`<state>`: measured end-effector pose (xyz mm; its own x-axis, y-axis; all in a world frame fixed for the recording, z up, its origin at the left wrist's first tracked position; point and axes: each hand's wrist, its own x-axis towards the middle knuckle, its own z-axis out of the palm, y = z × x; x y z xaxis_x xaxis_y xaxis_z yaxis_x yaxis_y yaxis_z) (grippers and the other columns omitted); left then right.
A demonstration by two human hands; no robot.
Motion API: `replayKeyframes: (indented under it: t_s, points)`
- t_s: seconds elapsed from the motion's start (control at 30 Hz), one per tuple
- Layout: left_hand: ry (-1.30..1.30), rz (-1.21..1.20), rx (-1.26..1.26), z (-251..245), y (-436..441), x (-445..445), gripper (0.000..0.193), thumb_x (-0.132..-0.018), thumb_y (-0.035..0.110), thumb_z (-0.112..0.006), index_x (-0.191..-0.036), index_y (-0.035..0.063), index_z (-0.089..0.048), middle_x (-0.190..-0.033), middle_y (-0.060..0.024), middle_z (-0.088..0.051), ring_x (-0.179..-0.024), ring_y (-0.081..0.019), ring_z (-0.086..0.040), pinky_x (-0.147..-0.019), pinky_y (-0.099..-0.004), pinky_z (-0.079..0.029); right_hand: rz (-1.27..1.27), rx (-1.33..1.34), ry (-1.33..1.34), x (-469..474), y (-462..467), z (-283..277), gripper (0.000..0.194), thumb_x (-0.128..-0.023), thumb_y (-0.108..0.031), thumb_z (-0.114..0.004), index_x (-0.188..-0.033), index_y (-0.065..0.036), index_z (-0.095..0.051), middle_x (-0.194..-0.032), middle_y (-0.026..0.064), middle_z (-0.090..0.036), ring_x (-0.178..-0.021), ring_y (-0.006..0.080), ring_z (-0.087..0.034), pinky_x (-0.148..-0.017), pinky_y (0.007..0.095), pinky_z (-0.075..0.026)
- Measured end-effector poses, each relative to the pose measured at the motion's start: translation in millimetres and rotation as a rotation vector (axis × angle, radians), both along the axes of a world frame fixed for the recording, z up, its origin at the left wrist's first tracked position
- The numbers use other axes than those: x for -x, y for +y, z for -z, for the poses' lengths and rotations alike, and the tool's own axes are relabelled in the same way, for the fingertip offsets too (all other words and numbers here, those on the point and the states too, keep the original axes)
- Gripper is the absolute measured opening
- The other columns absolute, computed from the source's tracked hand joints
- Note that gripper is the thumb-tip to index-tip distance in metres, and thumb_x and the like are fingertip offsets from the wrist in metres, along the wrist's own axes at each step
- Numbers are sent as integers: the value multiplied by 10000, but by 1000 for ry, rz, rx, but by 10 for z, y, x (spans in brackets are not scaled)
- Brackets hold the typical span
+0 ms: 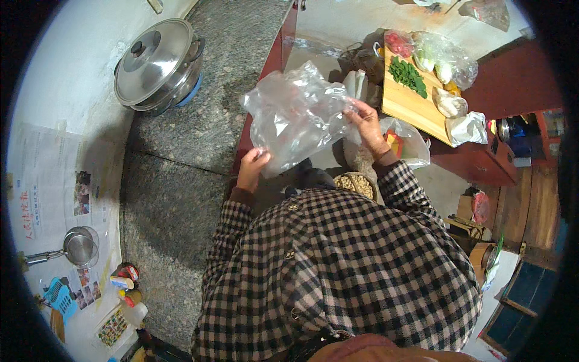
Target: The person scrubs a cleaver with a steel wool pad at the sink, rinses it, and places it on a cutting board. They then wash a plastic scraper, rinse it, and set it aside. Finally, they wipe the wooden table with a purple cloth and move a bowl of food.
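A clear plastic bag point(296, 120) is spread between my two hands, crumpled and shiny, with light reflecting off its folds. My left hand point(253, 169) pinches its lower left corner between thumb and fingers. At the upper right edge, my right hand point(365, 124) grips the plastic the same way. No contents can be made out inside the bag. It hangs in the air beside the edge of the granite counter point(172, 190), over the floor.
A lidded steel pot point(156, 68) stands on the counter at upper left. To the right, a wooden board point(407, 106) bears chopped green leaves point(407, 76) and several bagged vegetables. Below sit a plastic bag with a red item point(409, 145) and a container of peanut-like pieces point(355, 183).
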<state>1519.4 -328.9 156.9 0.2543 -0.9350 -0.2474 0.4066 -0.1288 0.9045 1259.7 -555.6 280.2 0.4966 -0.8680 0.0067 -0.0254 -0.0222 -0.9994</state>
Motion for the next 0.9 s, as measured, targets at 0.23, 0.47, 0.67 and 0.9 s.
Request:
replayKeyframes:
  t_s: [0.23,0.47,0.67,0.9]
  points:
    - [-196,-270,263,-256,-859,-3,117,-939,52,-527,-1051,19,-518,-945,-22,-600,-860,-78,-548,-754,-240,-444,-286,-7,215,310,-486,-153,680,-866,-183,-702,-1416,5,-349,-1377,77,-456,-1240,172,-441,-1026,332,-387]
    - [-413,-115,145,-270,-1625,62,97,-947,48,-492,-1034,10,-510,-940,-31,-598,-845,-87,-535,-751,-241,-437,-179,-658,-230,563,-1102,373,414,-956,-249,-570,-1304,-32,-509,-1199,48,-585,-1100,157,-542,-959,300,-431]
    - [-352,-123,128,-389,-2380,321,143,-932,46,-517,-1074,31,-500,-941,-1,-585,-812,-65,-518,-730,-215,-438,-64,-424,-123,891,-1675,673,236,-901,-133,-644,-1117,-39,-664,-1011,0,-668,-901,95,-601,-834,260,-478]
    - [-492,-43,144,-185,-3529,276,108,-898,57,-583,-999,23,-576,-961,0,-605,-855,-74,-541,-777,-230,-441,23,-124,56,1071,-2559,598,186,-883,-85,-663,-1051,-13,-693,-973,8,-682,-895,78,-578,-823,246,-468]
